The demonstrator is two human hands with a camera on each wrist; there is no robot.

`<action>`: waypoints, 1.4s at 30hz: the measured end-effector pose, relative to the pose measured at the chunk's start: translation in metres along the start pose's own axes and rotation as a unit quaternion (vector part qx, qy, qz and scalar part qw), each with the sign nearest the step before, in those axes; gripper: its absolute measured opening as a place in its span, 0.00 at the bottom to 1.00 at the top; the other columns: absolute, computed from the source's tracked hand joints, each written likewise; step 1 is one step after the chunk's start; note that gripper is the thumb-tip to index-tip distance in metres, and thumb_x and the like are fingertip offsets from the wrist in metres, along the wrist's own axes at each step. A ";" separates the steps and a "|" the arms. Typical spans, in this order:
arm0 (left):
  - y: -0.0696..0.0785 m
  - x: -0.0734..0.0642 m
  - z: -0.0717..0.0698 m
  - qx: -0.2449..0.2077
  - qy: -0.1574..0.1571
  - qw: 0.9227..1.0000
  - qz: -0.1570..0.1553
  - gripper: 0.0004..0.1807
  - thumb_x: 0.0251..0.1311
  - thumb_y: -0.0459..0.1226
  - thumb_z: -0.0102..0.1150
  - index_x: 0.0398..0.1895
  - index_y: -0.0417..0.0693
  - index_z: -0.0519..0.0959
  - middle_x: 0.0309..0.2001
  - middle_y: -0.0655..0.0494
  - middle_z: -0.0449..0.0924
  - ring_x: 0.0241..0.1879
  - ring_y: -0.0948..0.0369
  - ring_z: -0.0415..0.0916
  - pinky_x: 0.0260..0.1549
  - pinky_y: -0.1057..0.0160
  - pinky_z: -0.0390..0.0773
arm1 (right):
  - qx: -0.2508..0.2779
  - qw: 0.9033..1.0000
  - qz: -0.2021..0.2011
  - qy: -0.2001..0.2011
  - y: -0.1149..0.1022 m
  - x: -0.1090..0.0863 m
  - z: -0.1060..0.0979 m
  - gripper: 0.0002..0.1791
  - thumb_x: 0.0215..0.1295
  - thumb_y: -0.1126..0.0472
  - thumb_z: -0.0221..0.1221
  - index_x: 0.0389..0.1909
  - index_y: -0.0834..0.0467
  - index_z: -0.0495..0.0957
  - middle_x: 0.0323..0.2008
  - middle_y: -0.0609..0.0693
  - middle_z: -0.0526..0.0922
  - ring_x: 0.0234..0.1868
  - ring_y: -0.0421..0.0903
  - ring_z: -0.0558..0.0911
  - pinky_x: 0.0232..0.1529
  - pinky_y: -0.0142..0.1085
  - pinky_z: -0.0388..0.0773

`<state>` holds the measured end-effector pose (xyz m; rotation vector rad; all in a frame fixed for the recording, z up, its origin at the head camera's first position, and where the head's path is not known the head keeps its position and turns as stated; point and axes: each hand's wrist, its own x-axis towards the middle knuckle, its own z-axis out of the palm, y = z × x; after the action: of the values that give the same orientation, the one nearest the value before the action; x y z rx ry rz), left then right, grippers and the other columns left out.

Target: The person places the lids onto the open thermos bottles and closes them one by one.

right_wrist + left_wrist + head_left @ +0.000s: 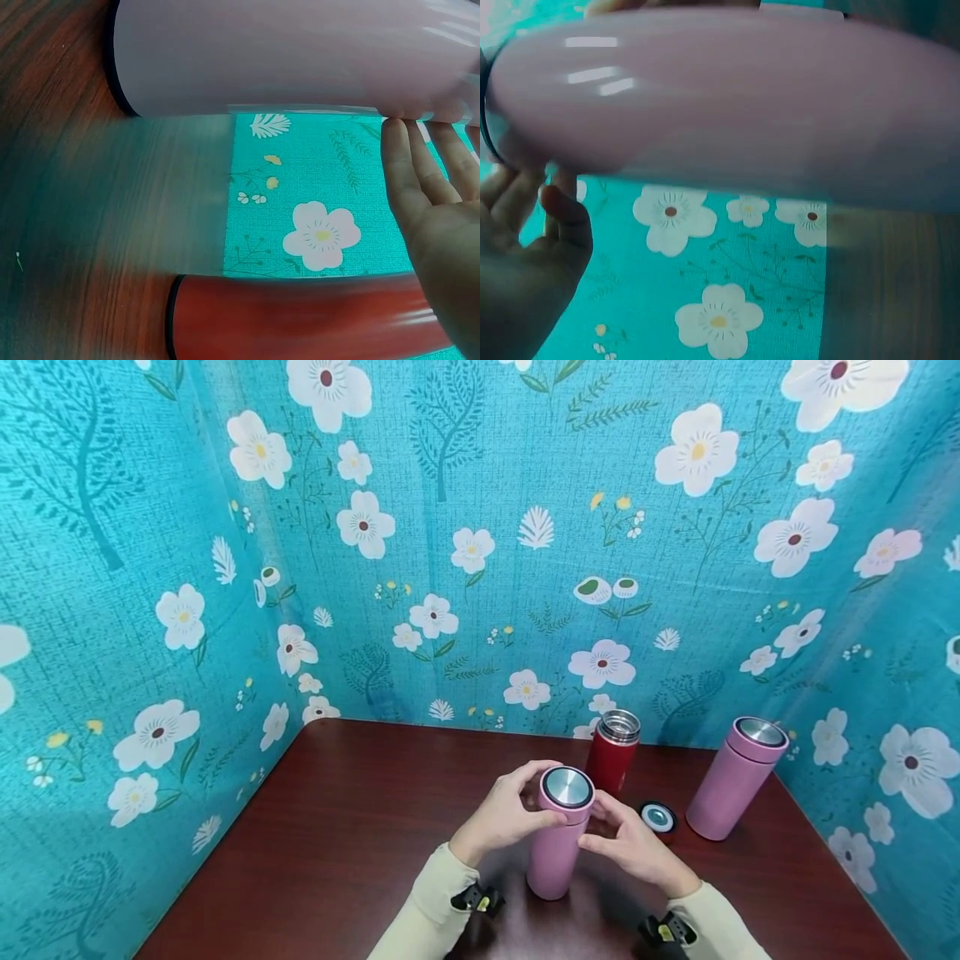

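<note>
Two pale sleeves (431, 902), cut off by the lower edge, each wear a small black device (477, 900). The left hand (504, 814) grips the capped top of the pink bottle (553, 860), thumb in front. The right hand (633, 843) is clasped on its other side, fingertips touching it; some fingers of both hands are hidden behind it. The bottle is upright over the near part of the table (360, 810); whether its base touches down is hard to tell. Beyond, a lid (657, 817) lies between the other pink bottle (731, 785), capped, and the open red bottle (606, 764), whose lower part is hidden and inside unclear. Flowered cloth (480, 543) runs out of frame behind.
</note>
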<state>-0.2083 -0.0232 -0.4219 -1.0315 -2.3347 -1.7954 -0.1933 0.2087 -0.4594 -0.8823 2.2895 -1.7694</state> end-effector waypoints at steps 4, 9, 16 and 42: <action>-0.006 0.005 -0.008 -0.005 -0.044 0.999 0.014 0.33 0.51 0.40 0.70 0.62 0.55 0.70 0.49 0.61 0.78 0.42 0.65 0.75 0.38 0.64 0.78 | -0.002 1.000 0.005 0.000 0.001 0.000 0.000 0.31 0.63 0.68 0.59 0.67 0.58 0.61 0.60 0.60 0.71 0.56 0.43 0.75 0.52 0.35 0.73; -0.011 0.009 -0.013 -0.017 -0.086 0.996 0.025 0.35 0.54 0.48 0.67 0.65 0.53 0.68 0.52 0.60 0.77 0.45 0.65 0.74 0.41 0.63 0.77 | 0.001 1.000 0.007 0.000 0.001 0.000 0.000 0.31 0.63 0.68 0.59 0.67 0.59 0.61 0.60 0.61 0.71 0.57 0.42 0.75 0.51 0.34 0.73; -0.001 0.004 -0.009 0.001 -0.067 0.997 0.022 0.35 0.56 0.42 0.63 0.67 0.51 0.63 0.54 0.57 0.74 0.45 0.66 0.73 0.42 0.62 0.77 | -0.005 1.000 -0.002 0.010 0.001 -0.001 0.001 0.30 0.63 0.68 0.59 0.66 0.58 0.62 0.60 0.60 0.72 0.56 0.43 0.76 0.51 0.34 0.74; 0.002 0.006 -0.015 0.025 -0.083 0.996 0.000 0.36 0.55 0.40 0.67 0.67 0.52 0.65 0.54 0.60 0.76 0.46 0.66 0.73 0.41 0.66 0.77 | -0.009 1.000 0.004 -0.002 -0.001 0.001 0.000 0.32 0.63 0.68 0.58 0.67 0.58 0.60 0.60 0.59 0.71 0.56 0.43 0.76 0.51 0.34 0.74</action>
<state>-0.2171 -0.0335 -0.4124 -1.2159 -2.4581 -1.7032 -0.1935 0.2081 -0.4585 -0.8760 2.3068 -1.7456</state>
